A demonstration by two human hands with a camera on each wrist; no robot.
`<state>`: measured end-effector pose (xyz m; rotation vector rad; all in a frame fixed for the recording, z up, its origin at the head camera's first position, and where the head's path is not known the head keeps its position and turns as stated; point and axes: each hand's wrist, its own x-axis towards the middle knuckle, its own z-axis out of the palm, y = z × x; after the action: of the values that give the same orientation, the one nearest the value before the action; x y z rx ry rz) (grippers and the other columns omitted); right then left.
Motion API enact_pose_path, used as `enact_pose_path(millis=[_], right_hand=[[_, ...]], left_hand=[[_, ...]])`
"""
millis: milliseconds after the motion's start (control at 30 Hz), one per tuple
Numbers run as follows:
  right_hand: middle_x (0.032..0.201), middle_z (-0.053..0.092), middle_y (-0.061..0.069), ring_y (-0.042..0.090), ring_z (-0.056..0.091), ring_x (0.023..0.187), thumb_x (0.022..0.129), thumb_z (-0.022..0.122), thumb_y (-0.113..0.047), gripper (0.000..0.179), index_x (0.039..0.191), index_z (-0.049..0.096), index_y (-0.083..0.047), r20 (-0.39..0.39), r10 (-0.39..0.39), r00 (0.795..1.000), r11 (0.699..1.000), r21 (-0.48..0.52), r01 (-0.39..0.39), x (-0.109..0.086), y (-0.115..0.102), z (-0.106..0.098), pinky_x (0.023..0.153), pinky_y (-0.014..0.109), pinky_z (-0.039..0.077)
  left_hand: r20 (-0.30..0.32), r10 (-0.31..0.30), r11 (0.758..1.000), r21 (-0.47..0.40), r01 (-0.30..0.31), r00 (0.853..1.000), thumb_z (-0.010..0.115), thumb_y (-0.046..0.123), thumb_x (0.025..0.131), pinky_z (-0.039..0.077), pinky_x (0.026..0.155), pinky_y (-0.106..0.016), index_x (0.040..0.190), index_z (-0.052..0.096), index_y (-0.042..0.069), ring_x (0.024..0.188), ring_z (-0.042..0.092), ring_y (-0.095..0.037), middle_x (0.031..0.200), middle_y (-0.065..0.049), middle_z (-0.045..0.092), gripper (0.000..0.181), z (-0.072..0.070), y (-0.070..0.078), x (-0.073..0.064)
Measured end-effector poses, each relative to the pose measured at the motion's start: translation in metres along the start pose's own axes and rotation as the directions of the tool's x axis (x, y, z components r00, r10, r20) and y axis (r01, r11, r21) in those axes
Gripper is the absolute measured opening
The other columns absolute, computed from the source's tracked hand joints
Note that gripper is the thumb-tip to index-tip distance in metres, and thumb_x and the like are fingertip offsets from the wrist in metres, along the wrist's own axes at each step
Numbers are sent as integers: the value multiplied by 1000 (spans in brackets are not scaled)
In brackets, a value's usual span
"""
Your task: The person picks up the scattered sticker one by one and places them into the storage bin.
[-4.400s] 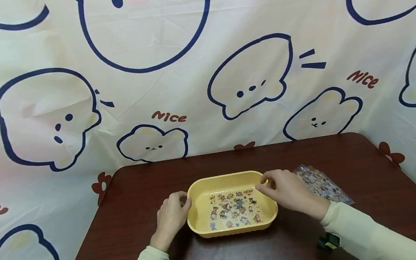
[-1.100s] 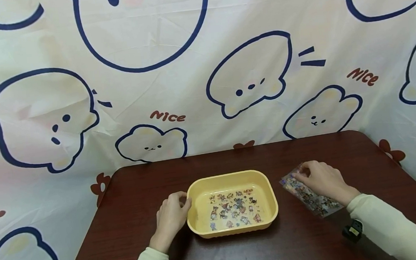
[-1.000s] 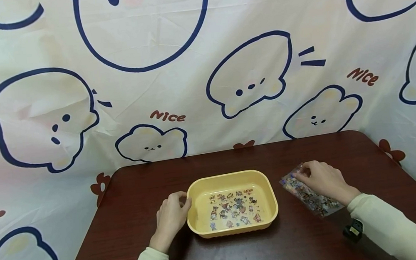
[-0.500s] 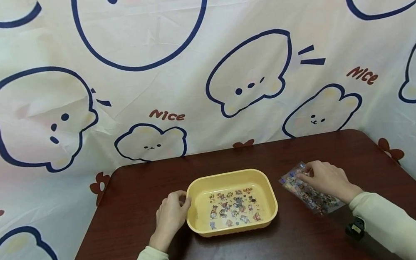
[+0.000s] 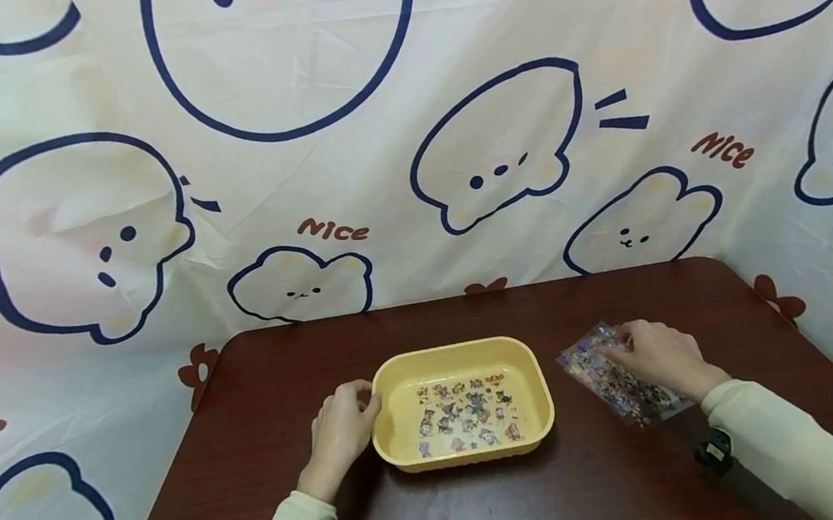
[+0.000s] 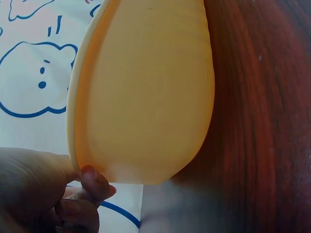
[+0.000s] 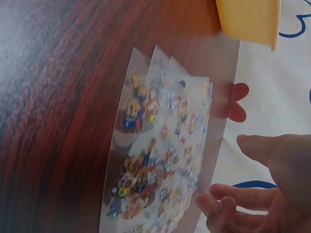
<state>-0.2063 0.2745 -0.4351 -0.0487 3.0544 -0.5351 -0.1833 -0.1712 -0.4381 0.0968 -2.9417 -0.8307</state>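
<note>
Hovering empty, loosely spread, right hand (image 5: 659,356) overhangs slanting clear rectangular plastic sheets (image 5: 613,380); left hand (image 5: 339,435) pinches yellow oblong plastic tray (image 5: 473,458).

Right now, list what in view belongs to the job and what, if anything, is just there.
Likely the job:
tray, rim pinched by left fingers
figures inside it
sheets, near right fingers

Likely just there:
table
backdrop

Soft light, pale glare on table (image 5: 456,511), sticker sheets (image 7: 163,160) perhaps blurred
</note>
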Motion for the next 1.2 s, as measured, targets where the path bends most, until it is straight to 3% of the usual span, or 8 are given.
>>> enact_pose_path(millis=[300,567,800,1033,1200], right_hand=[[58,50,-1,14,47,51,95,65,-43,47,105,68,3,18,23,1000,1000,-11,-23,4,6,-2,45,28,30],[56,44,-2,14,43,50,93,67,-45,40,73,58,-11,13,47,999,999,-7,-47,5,14,-2,46,28,29],[60,50,1,16,47,54,93,67,-46,40,77,59,-10,21,57,998,998,-15,-57,6,19,-2,47,30,33],[56,45,0,16,44,50,93,67,-44,43,68,52,-12,30,47,998,998,-42,-45,9,28,1,45,29,31],[61,46,3,17,46,53,92,67,-47,44,77,54,-8,47,53,997,995,-82,-49,9,32,0,47,31,32]], left_hand=[[7,-4,1000,0,4,1000,66,27,96,44,57,-34,114,75,11,63,61,-13,77,0,72,26,0,-1,-1],[4,2,1000,1,-2,1000,66,27,96,44,57,-34,113,75,11,64,61,-13,77,1,71,25,0,-1,0],[6,-1,1000,7,1,1000,66,27,95,47,60,-37,113,75,12,68,64,-14,80,0,73,25,0,0,1],[1,-2,1000,7,2,1000,66,27,95,49,63,-40,112,75,12,73,68,-15,83,0,75,24,1,-1,1],[1,-5,1000,6,5,1000,66,27,95,49,63,-40,112,75,13,73,68,-16,83,0,75,24,1,-1,1]])
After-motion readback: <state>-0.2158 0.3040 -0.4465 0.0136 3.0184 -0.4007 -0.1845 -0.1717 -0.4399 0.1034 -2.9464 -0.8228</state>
